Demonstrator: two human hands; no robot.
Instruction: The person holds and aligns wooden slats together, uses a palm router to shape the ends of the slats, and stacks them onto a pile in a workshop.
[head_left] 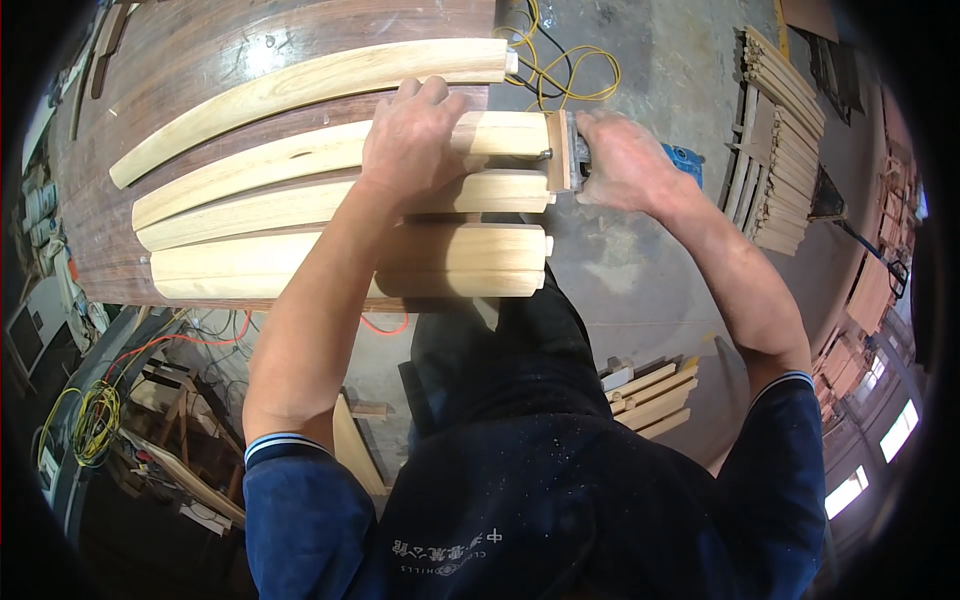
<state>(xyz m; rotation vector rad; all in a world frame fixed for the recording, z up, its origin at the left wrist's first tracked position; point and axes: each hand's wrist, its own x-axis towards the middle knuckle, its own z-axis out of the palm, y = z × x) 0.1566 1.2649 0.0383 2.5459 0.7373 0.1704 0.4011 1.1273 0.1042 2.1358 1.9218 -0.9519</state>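
Observation:
Pale curved boards lie side by side on a brown wooden table (190,65). My left hand (415,135) grips the second board from the top (270,163), fingers curled over its far edge. My right hand (625,165) holds a power tool (681,162) with a blue body and a metal front, mostly hidden by the hand. Its upright wooden plate (558,150) is at that board's right end. The top board (310,75) lies beyond my left hand; two others (260,203) (250,265) lie nearer me, with small tenons at some right ends.
Yellow and black cables (585,90) lie on the concrete floor beyond the table. Stacked wood strips (780,140) stand to the right, more pieces (650,395) low at right. A coiled yellow cable (95,420) and an orange cord (200,338) are at lower left.

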